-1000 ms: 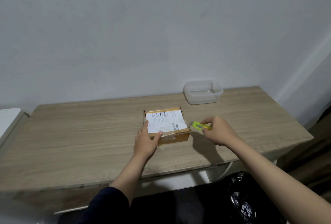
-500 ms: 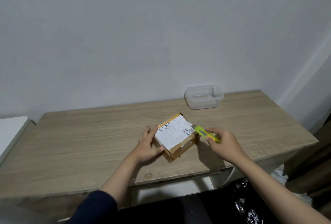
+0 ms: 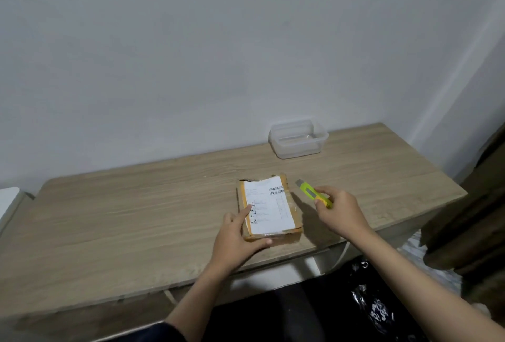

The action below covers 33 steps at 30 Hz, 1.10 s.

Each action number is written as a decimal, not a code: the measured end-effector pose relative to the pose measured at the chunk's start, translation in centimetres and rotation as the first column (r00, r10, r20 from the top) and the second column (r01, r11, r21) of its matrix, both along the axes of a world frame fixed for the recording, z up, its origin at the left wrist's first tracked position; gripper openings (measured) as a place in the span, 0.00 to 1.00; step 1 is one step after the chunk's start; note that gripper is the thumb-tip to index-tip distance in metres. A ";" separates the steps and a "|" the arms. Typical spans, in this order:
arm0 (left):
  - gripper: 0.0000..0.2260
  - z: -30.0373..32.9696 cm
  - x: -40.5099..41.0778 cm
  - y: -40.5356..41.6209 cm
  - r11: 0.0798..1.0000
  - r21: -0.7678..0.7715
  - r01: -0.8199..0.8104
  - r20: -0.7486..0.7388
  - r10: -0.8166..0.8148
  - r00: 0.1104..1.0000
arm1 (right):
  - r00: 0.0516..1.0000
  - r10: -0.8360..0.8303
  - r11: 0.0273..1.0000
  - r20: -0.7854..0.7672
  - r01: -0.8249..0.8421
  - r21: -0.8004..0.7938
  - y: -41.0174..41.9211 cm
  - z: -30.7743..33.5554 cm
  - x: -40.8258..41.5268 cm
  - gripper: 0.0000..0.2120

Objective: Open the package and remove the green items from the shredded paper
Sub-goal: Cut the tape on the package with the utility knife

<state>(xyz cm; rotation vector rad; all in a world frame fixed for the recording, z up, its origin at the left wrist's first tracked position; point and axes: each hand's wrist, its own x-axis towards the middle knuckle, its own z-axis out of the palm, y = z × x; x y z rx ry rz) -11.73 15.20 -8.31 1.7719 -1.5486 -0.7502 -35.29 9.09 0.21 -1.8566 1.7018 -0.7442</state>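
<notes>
A small brown cardboard package [image 3: 293,206] with a white shipping label lies flat on the wooden desk [image 3: 136,218], still taped closed. My left hand [image 3: 236,237] grips its near left corner, thumb along the front edge and forefinger on the label. My right hand [image 3: 340,211] holds a yellow-green utility knife [image 3: 313,193] just right of the package, its blade end pointing toward the package's far right corner without touching it. No green items or shredded paper can be seen.
A clear plastic container [image 3: 297,138] stands at the back of the desk near the wall. A black plastic bag [image 3: 377,311] lies on the floor below the desk's right end. A dark curtain [image 3: 475,205] hangs at the right.
My left hand has turned the package about a quarter turn so its long side now points away from me. The knife hand has drawn back slightly to the right of the package.
</notes>
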 end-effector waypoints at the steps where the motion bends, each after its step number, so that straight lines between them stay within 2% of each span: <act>1: 0.43 -0.1 -0.2 0.1 1.000 -0.004 -0.006 0.000 0.006 1.000 | 1.000 -0.002 1.000 0.000 0.002 -0.004 0.0 -0.1 -0.1 0.16; 7: 0.47 -0.3 0.1 -0.4 0.995 0.052 0.080 0.091 -0.084 0.992 | 1.000 0.026 0.999 0.013 -0.027 0.044 -0.2 -0.7 0.2 0.16; 12: 0.47 -0.4 -0.1 -0.1 0.997 0.053 0.059 0.055 -0.062 0.997 | 0.997 -0.018 0.990 0.078 0.006 0.142 -0.8 -1.9 0.5 0.15; 19: 0.44 -0.7 -0.2 0.0 0.998 0.032 0.051 0.019 -0.052 0.998 | 0.989 -0.058 0.986 0.140 0.034 0.165 -1.1 -2.5 0.9 0.15; 26: 0.44 -0.9 -0.1 -0.1 0.998 0.027 0.055 0.002 -0.055 0.998 | 0.988 -0.080 0.989 0.133 0.061 0.138 -1.3 -2.8 0.7 0.14; 33: 0.44 -1.0 -0.2 -0.1 0.998 0.018 0.053 -0.009 -0.053 0.999 | 0.986 -0.052 0.987 0.160 0.026 0.162 -1.7 -3.5 0.4 0.13</act>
